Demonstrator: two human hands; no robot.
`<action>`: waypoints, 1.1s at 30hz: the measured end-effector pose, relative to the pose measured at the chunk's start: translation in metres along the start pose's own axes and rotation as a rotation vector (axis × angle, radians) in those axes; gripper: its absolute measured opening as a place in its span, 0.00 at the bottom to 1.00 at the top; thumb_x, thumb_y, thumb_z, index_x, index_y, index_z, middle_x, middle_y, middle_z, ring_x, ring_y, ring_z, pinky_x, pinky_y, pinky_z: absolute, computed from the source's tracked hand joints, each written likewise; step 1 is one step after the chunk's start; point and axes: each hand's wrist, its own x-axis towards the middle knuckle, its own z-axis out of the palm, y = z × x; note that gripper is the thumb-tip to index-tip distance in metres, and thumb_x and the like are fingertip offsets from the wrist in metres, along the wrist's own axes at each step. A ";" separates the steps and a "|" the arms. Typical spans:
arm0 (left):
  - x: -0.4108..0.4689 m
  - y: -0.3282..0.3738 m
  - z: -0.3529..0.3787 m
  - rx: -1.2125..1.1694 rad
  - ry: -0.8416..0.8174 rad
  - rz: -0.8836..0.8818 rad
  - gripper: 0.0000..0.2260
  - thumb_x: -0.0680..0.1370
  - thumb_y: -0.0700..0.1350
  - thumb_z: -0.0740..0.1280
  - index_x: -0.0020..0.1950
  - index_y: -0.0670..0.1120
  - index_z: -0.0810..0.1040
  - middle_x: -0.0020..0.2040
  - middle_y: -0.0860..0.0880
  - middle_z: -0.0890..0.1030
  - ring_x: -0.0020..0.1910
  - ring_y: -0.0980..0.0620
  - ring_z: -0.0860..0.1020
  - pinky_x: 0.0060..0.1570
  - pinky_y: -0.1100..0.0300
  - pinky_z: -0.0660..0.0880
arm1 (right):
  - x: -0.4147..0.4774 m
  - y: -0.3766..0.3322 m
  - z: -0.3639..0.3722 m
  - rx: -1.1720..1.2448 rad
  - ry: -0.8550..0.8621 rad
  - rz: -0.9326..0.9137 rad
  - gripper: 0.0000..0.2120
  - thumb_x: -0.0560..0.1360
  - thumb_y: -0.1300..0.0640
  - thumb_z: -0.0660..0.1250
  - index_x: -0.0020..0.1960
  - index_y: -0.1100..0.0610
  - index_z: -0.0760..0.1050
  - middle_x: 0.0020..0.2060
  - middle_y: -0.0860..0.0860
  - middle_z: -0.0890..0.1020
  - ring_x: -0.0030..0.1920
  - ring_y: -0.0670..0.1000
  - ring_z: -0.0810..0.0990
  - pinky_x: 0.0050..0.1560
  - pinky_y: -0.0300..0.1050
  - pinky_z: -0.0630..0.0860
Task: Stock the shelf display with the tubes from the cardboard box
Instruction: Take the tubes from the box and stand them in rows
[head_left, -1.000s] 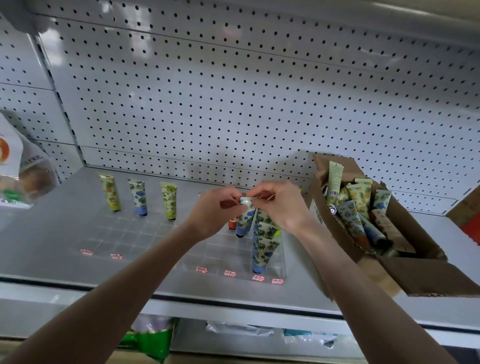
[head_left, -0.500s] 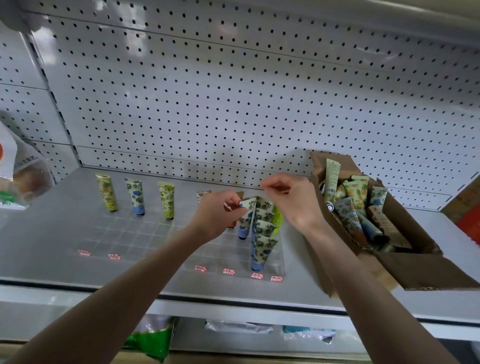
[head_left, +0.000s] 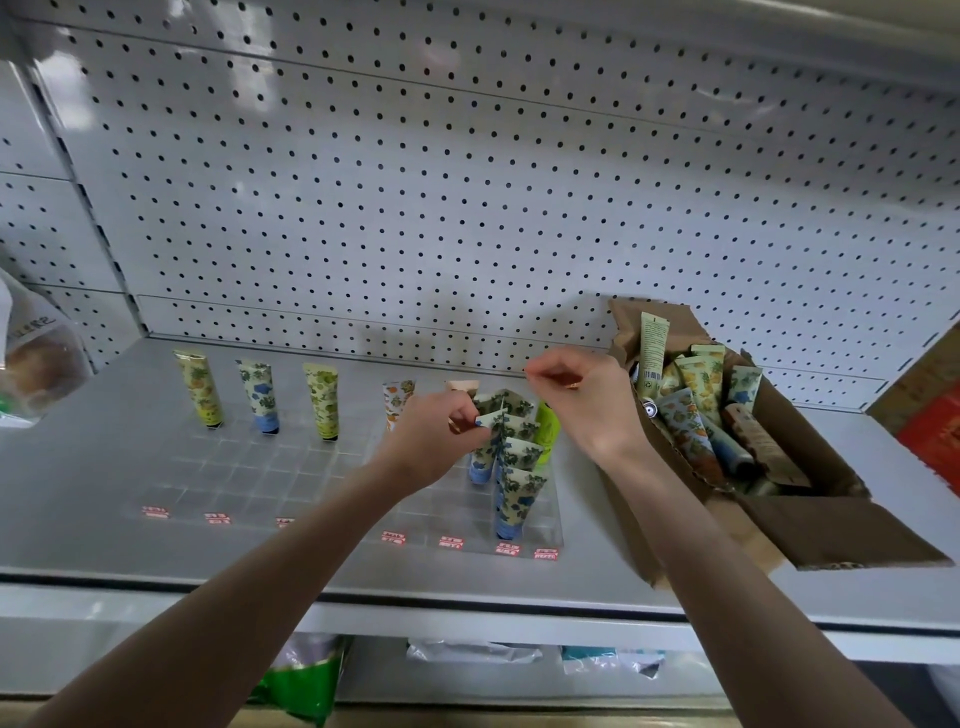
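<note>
The left hand pinches the flat crimped end of a blue-flowered tube between thumb and curled fingers. The tube stands nearly upright in the clear divider tray, its long axis vertical, cap down in a cell and crimp pointing up, leaning a little toward the hand. Just to its right a column of matching tubes runs from front to back, each cap-down as well, with a lime tube touching the column's far side. The right hand hovers above and behind these, between the tray and the cardboard box. Its fingers are curled and thumb and forefinger tips are drawn together, seemingly on nothing, though the fingers hide the gap. The box sits on the shelf at the right, flaps open, with loose tubes heaped inside at mixed angles, several propped crimp-up against the back wall. Along the tray's back row stand single tubes well apart from each other: a yellow tube, a blue tube, a green tube and an orange tube, all cap-down. Red labels line the tray's front edge, and a pegboard backs the shelf.
</note>
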 end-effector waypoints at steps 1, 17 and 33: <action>0.000 0.001 0.000 0.006 -0.002 0.000 0.06 0.71 0.44 0.72 0.40 0.41 0.79 0.37 0.48 0.82 0.38 0.49 0.80 0.46 0.51 0.78 | 0.000 0.000 0.000 -0.004 -0.003 0.000 0.09 0.73 0.66 0.68 0.43 0.53 0.81 0.36 0.42 0.80 0.38 0.38 0.78 0.43 0.26 0.72; -0.004 0.010 -0.007 0.003 -0.035 -0.006 0.07 0.73 0.46 0.70 0.41 0.43 0.81 0.37 0.49 0.80 0.38 0.53 0.78 0.43 0.55 0.76 | -0.001 0.000 -0.002 -0.007 0.002 0.012 0.08 0.73 0.67 0.67 0.46 0.57 0.82 0.37 0.45 0.81 0.38 0.38 0.78 0.41 0.24 0.71; 0.015 0.050 -0.008 -0.174 0.106 0.143 0.03 0.75 0.43 0.69 0.44 0.44 0.81 0.39 0.51 0.82 0.38 0.56 0.79 0.43 0.62 0.75 | -0.003 -0.009 -0.051 -0.092 0.099 -0.039 0.09 0.72 0.68 0.66 0.49 0.60 0.82 0.40 0.48 0.81 0.39 0.38 0.77 0.42 0.22 0.71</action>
